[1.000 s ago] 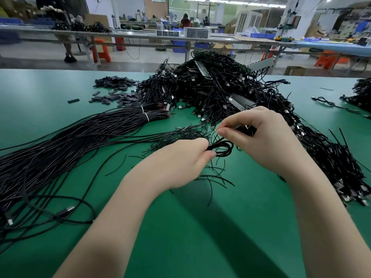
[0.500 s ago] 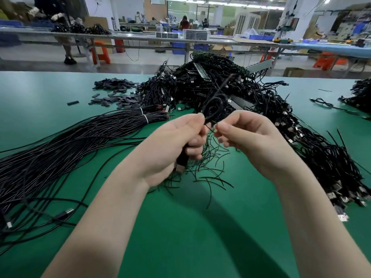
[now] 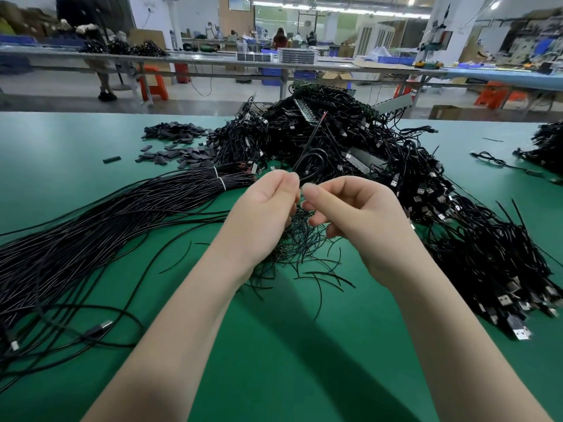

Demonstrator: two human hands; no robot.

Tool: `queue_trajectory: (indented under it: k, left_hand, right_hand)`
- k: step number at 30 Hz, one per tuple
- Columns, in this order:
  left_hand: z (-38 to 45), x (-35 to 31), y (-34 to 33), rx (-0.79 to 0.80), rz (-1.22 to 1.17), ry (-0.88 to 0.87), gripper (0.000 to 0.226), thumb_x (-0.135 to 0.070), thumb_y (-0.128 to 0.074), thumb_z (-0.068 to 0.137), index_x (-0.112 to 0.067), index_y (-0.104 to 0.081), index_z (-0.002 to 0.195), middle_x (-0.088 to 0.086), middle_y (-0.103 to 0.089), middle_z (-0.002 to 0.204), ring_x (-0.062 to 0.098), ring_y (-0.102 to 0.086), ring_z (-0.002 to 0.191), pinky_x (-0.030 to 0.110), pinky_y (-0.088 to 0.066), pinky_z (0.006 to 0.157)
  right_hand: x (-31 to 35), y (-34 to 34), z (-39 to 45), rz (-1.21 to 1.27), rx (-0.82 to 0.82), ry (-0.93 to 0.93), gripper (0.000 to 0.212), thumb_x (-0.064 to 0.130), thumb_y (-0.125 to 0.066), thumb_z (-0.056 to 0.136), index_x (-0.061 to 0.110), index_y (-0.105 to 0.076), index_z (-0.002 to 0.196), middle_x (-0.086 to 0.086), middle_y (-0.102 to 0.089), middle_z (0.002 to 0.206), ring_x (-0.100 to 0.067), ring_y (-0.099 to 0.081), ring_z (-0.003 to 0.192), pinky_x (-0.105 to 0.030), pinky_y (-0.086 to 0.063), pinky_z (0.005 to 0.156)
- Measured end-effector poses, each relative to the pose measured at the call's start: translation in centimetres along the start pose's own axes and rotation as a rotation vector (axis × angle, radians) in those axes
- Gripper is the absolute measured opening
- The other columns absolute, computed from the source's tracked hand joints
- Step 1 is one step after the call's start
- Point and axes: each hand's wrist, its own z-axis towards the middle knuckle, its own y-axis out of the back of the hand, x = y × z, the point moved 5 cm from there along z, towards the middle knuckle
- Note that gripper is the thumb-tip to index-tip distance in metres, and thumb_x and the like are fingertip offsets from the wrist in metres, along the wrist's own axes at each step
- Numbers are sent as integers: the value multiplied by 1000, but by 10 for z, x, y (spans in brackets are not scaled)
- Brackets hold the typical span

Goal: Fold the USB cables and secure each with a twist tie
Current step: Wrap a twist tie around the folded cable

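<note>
Above the green surface [image 3: 292,345], just before the finished heap [image 3: 335,138], the folded cable [image 3: 309,166] loops up from my left hand [image 3: 262,208], which grips it, while my right hand [image 3: 359,214] pinches the twist tie [image 3: 302,194], which I judge needs snug, close turns.

Green table [image 3: 76,141], dark flat tabs [image 3: 176,144], orange stools [image 3: 154,82], blue bins [image 3: 393,60].

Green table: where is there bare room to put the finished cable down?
Bare green table lies near, between the forearms. Another bare patch is far left, beyond the long cable bundle and left of the small black pieces. Centre and right are crowded: the cable heap and scattered twist ties.
</note>
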Motion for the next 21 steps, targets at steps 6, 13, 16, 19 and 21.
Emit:
queue_trajectory:
  k: [6,13,16,19,21]
  left_hand:
    - [0,0,-2,44,23,7,37,-45,-40,94,-13,-48,76,-17,-36,57,7,-34,59,31,-31,65]
    - [-1,-1,0,20,158,-8,35,-32,-39,104,-1,-50,93,-7,-37,68,11,-35,64,34,-34,69]
    - [-1,0,1,-36,200,-10,32,-33,-40,103,-10,-52,85,-10,-40,65,8,-37,61,30,-35,64]
    - [-1,5,-1,-114,199,11,32,-34,-40,103,-11,-52,84,-11,-41,64,8,-38,59,29,-35,62]
    - [-2,6,-2,-173,247,-4,28,-35,-41,102,-17,-54,86,-16,-45,62,3,-41,58,22,-34,58]
  right_hand:
    - [-8,-3,1,153,-16,-100,2,23,-79,76,23,-78,74,0,-72,72,-10,-63,66,-20,-49,59]
    - [-9,-2,1,238,-27,-97,14,28,-83,60,24,-79,73,-1,-71,70,-11,-63,62,-21,-51,59]
    - [-7,-3,1,157,-88,-15,11,13,-81,74,21,-77,69,-2,-71,66,-10,-61,57,-20,-49,55]
    - [-5,-5,-1,-45,-174,104,10,15,-79,79,22,-76,74,4,-69,60,-6,-57,53,-21,-47,55]
    - [-4,-6,-2,-109,-218,131,9,17,-79,79,25,-75,75,11,-68,59,-3,-57,54,-21,-46,58]
